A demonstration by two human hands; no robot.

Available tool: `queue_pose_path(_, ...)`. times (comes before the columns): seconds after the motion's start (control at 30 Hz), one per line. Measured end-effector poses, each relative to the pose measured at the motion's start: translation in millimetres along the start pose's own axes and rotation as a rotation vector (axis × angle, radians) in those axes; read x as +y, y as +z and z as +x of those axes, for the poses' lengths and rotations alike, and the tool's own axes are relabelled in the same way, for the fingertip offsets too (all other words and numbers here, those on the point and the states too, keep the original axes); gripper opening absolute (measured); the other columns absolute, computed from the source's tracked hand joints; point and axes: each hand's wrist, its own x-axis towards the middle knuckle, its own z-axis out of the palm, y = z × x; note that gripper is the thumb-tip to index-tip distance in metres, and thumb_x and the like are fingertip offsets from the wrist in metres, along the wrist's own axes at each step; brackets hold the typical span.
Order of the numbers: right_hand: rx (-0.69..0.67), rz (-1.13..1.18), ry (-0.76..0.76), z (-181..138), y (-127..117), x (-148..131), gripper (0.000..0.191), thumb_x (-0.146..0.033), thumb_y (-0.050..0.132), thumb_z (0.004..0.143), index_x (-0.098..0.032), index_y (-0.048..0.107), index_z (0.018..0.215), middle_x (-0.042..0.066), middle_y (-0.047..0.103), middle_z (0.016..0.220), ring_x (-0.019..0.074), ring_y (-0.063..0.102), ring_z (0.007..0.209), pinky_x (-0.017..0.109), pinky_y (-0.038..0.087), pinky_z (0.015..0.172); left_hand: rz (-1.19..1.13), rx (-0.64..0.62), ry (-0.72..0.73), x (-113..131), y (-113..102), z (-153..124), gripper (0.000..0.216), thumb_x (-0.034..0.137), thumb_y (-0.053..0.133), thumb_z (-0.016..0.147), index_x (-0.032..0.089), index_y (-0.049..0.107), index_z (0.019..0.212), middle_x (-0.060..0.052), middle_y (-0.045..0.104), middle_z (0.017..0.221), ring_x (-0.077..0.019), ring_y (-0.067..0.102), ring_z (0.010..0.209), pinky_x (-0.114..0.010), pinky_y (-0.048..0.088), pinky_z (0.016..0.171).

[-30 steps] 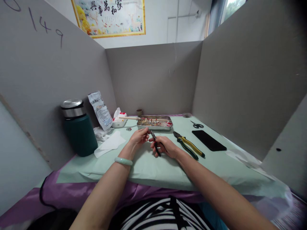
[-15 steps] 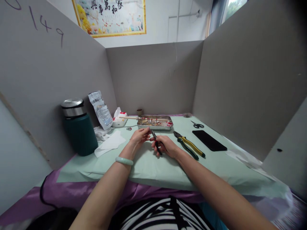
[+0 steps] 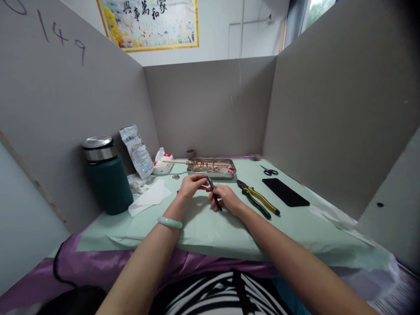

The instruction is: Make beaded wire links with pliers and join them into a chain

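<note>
teal flask (image 3: 110, 186) stands near tilted silver pouch (image 3: 137, 151); yellow-edged poster (image 3: 151, 28) hangs behind.

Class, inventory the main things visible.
Flask: 1, teal, left
Pouch: 1, silver, left
Tissues: 1 pack, white, back
Paper: count unclear, white, left
Tray: 1, silver, back
Beads: many, red, in tray
Stick: 1, tan, across tray
Scissors: 1, black, right
Large pliers: 1, green/yellow, right
Slab: 1, black, right
Picture: 1, yellow-edged, top
Partitions: 3, grey, around
Small pliers: 1, black, centre
Bangle: 1, green, left wrist
Left hand: 1, bare, centre
Right hand: 1, bare, centre
</note>
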Motion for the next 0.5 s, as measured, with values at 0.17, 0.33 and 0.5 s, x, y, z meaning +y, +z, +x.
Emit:
queue_pose_path(0.17,0.071,-0.169,-0.09,3,-2,8,0.021,-0.023,0.046,0.072,-0.017,0.061,0.086,0.0,0.059,0.063,0.0109,0.052,0.047,0.02,0.042,0.039,0.086,0.074,0.09,-5,2,4,0.018,0.022,0.074,0.062,0.012,0.072,0.077,-0.005,0.07,0.07,-0.0151,0.063,0.063,-0.03,0.053,0.065)
queue_pose_path(0.33,0.148,-0.441,-0.221,1,-2,9,0.022,-0.022,0.042,0.077,-0.018,0.063,0.077,0.0,0.058,0.062,0.0122,0.052,0.054,0.022,0.041,0.05,0.13,0.078,0.131,-11,1,7,0.017,0.024,0.073,0.064,0.013,0.072,0.076,-0.005,0.068,0.066,-0.0156,0.063,0.062,-0.029,0.052,0.064)
queue_pose_path(0.5,0.178,-0.621,-0.294,-3,-2,4,0.025,-0.023,0.04,0.08,-0.018,0.064,0.079,0.001,0.061,0.066,0.0146,0.054,0.061,0.024,0.04,0.059,0.152,0.095,0.149,-12,2,7,0.016,0.024,0.072,0.063,0.013,0.072,0.075,-0.005,0.069,0.067,-0.0161,0.064,0.062,-0.029,0.052,0.063)
